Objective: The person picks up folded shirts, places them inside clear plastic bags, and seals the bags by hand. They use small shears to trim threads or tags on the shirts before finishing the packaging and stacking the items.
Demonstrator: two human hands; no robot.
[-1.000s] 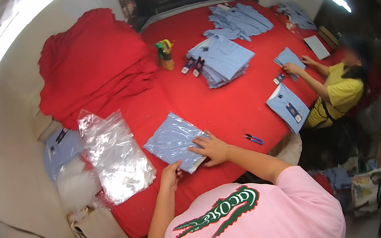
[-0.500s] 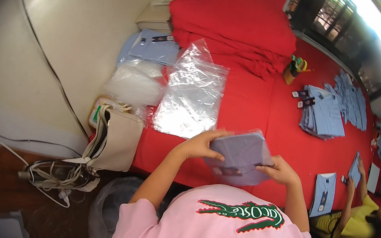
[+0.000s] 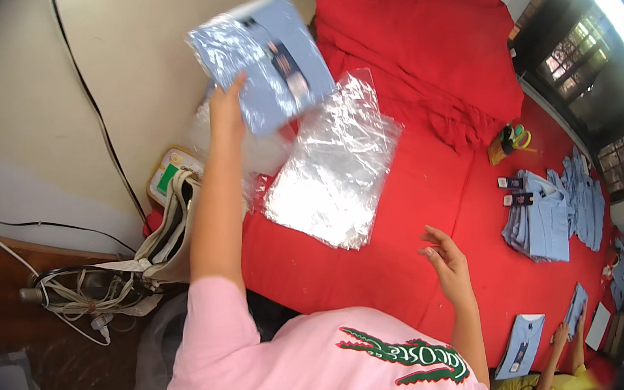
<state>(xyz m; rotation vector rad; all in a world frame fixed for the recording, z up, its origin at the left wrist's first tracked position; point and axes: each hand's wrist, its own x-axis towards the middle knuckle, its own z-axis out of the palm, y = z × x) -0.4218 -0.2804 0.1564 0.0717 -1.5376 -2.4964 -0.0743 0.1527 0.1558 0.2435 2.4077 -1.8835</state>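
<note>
Holding bagged shirt point(image 3: 263, 62) aloft near clear bags point(image 3: 329, 173), clamped at left edge in L hand point(image 3: 226, 107), w/ R hand point(image 3: 451, 262) empty, fingers apart; prob light, floppy, slick film, so pinch edge deep, thumb on top.

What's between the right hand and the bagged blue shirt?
In the head view, clear plastic bags lie between the right hand and the bagged blue shirt, with red table cover nearer the hand.
</note>
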